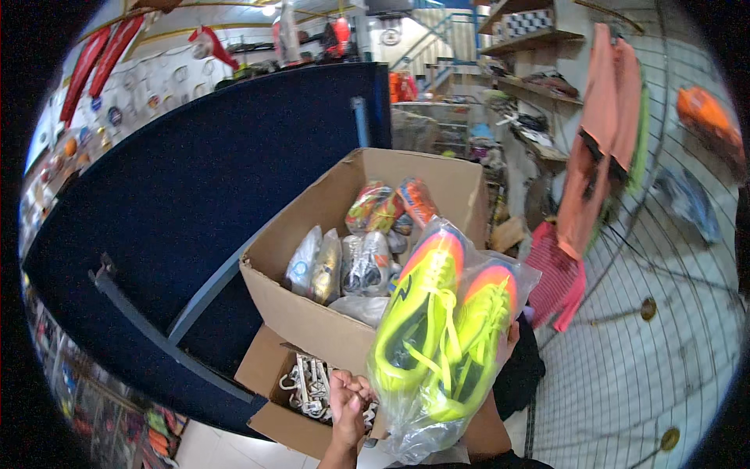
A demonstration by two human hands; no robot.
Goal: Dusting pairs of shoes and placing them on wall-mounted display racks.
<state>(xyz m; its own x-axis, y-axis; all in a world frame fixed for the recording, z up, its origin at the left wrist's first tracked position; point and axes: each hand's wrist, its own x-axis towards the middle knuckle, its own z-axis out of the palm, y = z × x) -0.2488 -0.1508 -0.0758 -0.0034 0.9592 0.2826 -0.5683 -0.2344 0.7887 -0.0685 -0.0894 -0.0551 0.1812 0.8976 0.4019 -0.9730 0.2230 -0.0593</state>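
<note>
A pair of neon yellow laced sports shoes [419,316] with pink-orange toes lies inside a clear plastic bag [422,437]. My right hand [511,343] supports the bag from behind on its right side; most of that hand is hidden by the shoes. On the left of the bag, my left hand [350,404] is raised with its fingers curled in, and nothing shows in it. Beyond the shoes stands an open cardboard box [310,322] holding several bagged shoes [366,264].
Below the large box, a smaller open carton [281,422] contains white plastic hangers [310,384]. A dark blue panel [193,193] with a metal leg [164,346] stands at left. On the right, a wire grid [615,363] carries hanging salmon-coloured garments [592,152]. Shelves [539,38] rise behind.
</note>
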